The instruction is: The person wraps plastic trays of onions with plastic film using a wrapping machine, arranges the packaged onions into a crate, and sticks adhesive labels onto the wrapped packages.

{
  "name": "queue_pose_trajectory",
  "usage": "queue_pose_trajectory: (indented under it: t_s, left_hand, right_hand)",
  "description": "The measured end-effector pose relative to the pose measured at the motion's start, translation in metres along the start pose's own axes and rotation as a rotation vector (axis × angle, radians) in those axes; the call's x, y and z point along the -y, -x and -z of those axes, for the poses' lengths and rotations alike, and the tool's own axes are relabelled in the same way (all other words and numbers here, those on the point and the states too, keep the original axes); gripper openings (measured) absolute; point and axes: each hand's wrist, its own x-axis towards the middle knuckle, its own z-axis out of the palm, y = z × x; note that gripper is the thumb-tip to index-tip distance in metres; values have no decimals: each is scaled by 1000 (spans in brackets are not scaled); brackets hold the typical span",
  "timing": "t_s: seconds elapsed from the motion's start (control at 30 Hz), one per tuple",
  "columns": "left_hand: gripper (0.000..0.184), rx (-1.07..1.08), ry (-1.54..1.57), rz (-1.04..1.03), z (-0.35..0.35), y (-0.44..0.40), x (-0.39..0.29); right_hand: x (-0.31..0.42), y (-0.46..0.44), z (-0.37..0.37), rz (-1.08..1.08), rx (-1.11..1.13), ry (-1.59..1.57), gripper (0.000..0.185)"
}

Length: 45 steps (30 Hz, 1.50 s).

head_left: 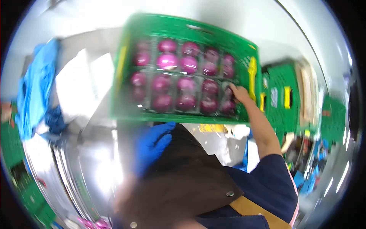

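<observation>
Clear packs (174, 73) kept round purple things (167, 61) in rows inside the green crate (164, 26). The right hand (241, 94) touched the corner pack (228, 106); its grip was unclear. The left hand (152, 144), loosely spread, held nothing.

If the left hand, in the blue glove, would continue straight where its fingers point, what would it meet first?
Most likely the near wall of the green crate, just beyond the left hand in the picture. Depth is unclear, so it might pass underneath instead.
</observation>
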Motion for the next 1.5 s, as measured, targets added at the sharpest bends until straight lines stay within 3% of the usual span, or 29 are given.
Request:
queue_pose_trajectory:
  t_s: [0.03, 0.07, 0.1, 0.13, 0.23, 0.33, 0.43, 0.53, 0.57, 0.63, 0.7, 0.73, 0.77, 0.8, 0.83, 0.9, 1.0, 1.1, 1.2, 1.3, 1.4, 1.5]
  left_hand:
    - [29, -58, -49, -76, 4, 5, 1]
    - [30, -95, -53, -74, 9, 13, 2]
    - [31, -127, -52, -74, 15, 21, 3]
    - [31, -151, -46, -72, 20, 29, 5]
    - [32, -283, -64, -64, 35, 54, 3]
    - [31, -387, -56, -37, 42, 76, 2]
    - [31, -464, -35, -6, 43, 97, 15]
    - [31, -503, 21, 21, 39, 109, 24]
    - [30, -510, 39, 26, 42, 111, 26]
    - [30, -555, 57, 23, 48, 114, 30]
    - [30, -622, 167, 74, 61, 110, 38]
    - [30, -757, 77, 52, 70, 101, 48]
    - [34, -831, 217, 80, 87, 88, 37]
    - [40, -938, 457, 18, 106, 67, 35]
    - [47, -1006, 488, -82, 129, 47, 37]
    - [44, -1018, 986, 32, 168, 5, 71]
    - [49, -950, 1151, 170, 191, -45, 137]
    - [19, -1197, 816, 395, 189, -70, 131]
    - [13, -1192, 717, 295, 194, -64, 139]
    - [3, -1169, 465, 20, 184, -15, 78]
    - [22, -1099, 291, -55, 171, 46, 35]
    - [42, -1101, 463, -166, 157, 91, -24]
  right_hand:
    - [-5, -8, 5, 35, 107, 66, 68]
    - [-25, -30, -1, 168, 77, 142, 71]
    - [8, -11, 14, 37, 20, 301, 71]
    - [51, 13, 34, -102, 166, 475, 71]
    - [18, -20, 3, 13, -353, 555, 63]
    - [3, -40, -31, 70, -317, 609, 59]
    - [18, -48, -20, 60, -133, 450, 58]
    - [1, -62, -7, 222, 14, 549, 59]
    - [-17, -87, -11, 184, -143, 682, 55]
    - [72, -45, 15, 211, -329, 604, 46]
    - [183, -5, 22, 538, -539, 344, 32]
    - [241, 24, 17, 827, -585, 61, 27]
    - [295, 55, 10, 856, -475, -77, 23]
    - [335, 65, -7, 1027, -427, -221, 22]
    - [370, 81, -20, 1132, -379, -213, 20]
    - [433, 146, -31, 1269, -180, -152, 19]
    - [472, 181, -67, 1393, -84, -192, 18]
    - [468, 209, -78, 1349, 48, -246, 16]
    - [438, 199, -84, 1272, 70, -322, 17]
    - [418, 185, -53, 1285, -45, -351, 33]
    - [410, 194, -20, 1450, -225, -235, 56]
    - [413, 185, -10, 1530, 125, -107, 62]
